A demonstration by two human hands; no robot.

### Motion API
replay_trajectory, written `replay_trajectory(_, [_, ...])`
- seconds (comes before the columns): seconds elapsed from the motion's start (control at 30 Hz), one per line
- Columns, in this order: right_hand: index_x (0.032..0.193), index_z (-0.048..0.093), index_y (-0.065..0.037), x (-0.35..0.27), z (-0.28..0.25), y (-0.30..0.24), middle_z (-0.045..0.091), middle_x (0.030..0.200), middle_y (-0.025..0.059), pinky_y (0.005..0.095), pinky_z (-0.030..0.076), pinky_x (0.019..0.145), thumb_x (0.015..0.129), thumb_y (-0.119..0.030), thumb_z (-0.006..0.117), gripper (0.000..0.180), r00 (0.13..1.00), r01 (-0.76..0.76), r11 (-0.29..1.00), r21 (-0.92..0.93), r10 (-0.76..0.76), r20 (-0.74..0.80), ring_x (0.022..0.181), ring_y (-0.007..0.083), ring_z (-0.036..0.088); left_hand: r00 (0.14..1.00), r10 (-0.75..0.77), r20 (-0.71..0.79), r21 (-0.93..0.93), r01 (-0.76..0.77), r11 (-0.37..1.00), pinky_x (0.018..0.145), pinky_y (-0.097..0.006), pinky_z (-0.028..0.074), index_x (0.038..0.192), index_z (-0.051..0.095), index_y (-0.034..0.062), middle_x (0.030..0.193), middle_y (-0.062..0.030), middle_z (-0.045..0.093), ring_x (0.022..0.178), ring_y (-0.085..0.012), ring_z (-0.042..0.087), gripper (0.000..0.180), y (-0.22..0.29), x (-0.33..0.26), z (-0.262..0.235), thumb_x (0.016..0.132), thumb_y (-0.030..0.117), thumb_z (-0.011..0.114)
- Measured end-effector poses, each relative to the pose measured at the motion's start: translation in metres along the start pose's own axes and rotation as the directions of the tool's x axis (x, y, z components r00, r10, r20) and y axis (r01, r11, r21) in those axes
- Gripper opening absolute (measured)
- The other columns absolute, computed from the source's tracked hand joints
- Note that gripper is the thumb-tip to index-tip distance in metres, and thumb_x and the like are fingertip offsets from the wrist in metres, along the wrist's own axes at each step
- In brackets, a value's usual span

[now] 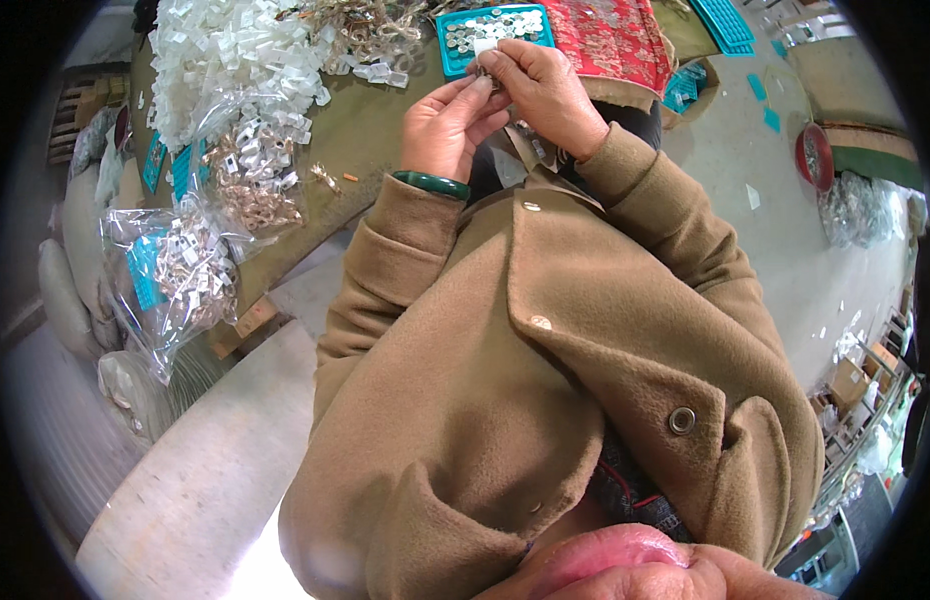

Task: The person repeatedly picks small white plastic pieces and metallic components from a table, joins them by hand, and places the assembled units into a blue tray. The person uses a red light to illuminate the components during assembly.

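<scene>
Tabletop (355,140) — cut off above | white piece (484,45) — partly behind fingers (495,64)

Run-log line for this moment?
right hand: holding small white piece | left hand: alongside, grip unclear | nearby: blue tray, round pieces

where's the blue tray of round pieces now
In the head view, the blue tray is at top centre, just beyond the right hand, with the red patterned cloth on its right.
</scene>
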State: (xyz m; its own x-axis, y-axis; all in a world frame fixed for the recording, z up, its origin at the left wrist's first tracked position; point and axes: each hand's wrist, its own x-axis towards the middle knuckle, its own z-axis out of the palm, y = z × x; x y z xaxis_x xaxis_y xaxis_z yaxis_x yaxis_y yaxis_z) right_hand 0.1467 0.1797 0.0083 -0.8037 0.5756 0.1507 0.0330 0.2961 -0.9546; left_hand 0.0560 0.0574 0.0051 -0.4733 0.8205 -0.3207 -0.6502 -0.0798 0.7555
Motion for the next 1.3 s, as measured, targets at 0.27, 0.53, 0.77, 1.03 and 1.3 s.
replay_trajectory(0.27, [0.112, 0.065, 0.002, 0.002, -0.014, 0.006, 0.069, 0.097, 0.0057, 0.0227, 0.052, 0.07, 0.098, -0.019, 0.054, 0.027, 0.967, -0.237, 0.829, 0.506, 0.149, 0.209, 0.08, 0.0104, 0.063, 0.95, -0.238, 0.203, -0.434, 0.305, 0.847, 0.059, -0.02, 0.055, 0.11, 0.062, 0.0084, 0.099, -0.0084, 0.067, 0.082, -0.0121, 0.067, 0.016, -0.004, 0.01, -0.008, 0.095, 0.015, 0.059])
replay_trajectory(0.53, [0.122, 0.06, 0.006, 0.017, -0.036, 0.013, 0.064, 0.12, 0.0165, 0.0343, 0.051, 0.095, 0.093, -0.014, 0.056, 0.035, 0.911, -0.363, 0.707, 0.606, 0.134, 0.389, 0.106, 0.0228, 0.064, 0.868, -0.321, 0.378, -0.546, 0.489, 0.68, 0.043, -0.015, 0.037, 0.1, 0.066, 0.0211, 0.103, -0.0089, 0.067, 0.059, -0.0008, 0.052, 0.01, -0.002, 0.02, -0.004, 0.098, 0.023, 0.057])
replay_trajectory(0.77, [0.125, 0.064, -0.009, 0.008, -0.046, 0.014, 0.069, 0.113, 0.0098, 0.0279, 0.051, 0.086, 0.085, -0.014, 0.069, 0.041, 0.957, 0.04, 0.951, 0.306, -0.125, 0.262, 0.098, 0.0123, 0.063, 0.859, -0.379, 0.344, -0.594, 0.512, 0.62, 0.039, -0.013, 0.034, 0.109, 0.061, 0.0186, 0.106, -0.0048, 0.067, 0.056, 0.002, 0.048, 0.017, -0.005, 0.029, 0.003, 0.096, 0.028, 0.06])
replay_trajectory(1.03, [0.118, 0.066, -0.009, -0.021, -0.055, 0.035, 0.068, 0.097, 0.0117, 0.0351, 0.054, 0.075, 0.078, -0.005, 0.07, 0.041, 0.888, 0.445, 0.841, -0.306, -0.458, 0.035, 0.084, 0.0273, 0.065, 0.845, -0.495, 0.204, -0.305, 0.535, 0.787, 0.044, -0.016, 0.034, 0.109, 0.056, 0.0095, 0.088, 0.0028, 0.056, 0.062, -0.0016, 0.046, 0.023, -0.015, 0.03, 0.014, 0.1, 0.03, 0.053])
replay_trajectory(1.3, [0.115, 0.066, -0.009, -0.031, -0.082, 0.046, 0.07, 0.094, 0.0148, 0.0353, 0.055, 0.073, 0.087, -0.015, 0.067, 0.029, 0.985, 0.172, 0.984, -0.053, -0.173, -0.016, 0.082, 0.0285, 0.069, 0.896, -0.44, 0.053, 0.064, 0.437, 0.897, 0.051, -0.017, 0.039, 0.115, 0.06, 0.004, 0.093, 0.0005, 0.065, 0.066, -0.0033, 0.05, 0.026, -0.029, 0.032, 0.029, 0.096, 0.022, 0.06])
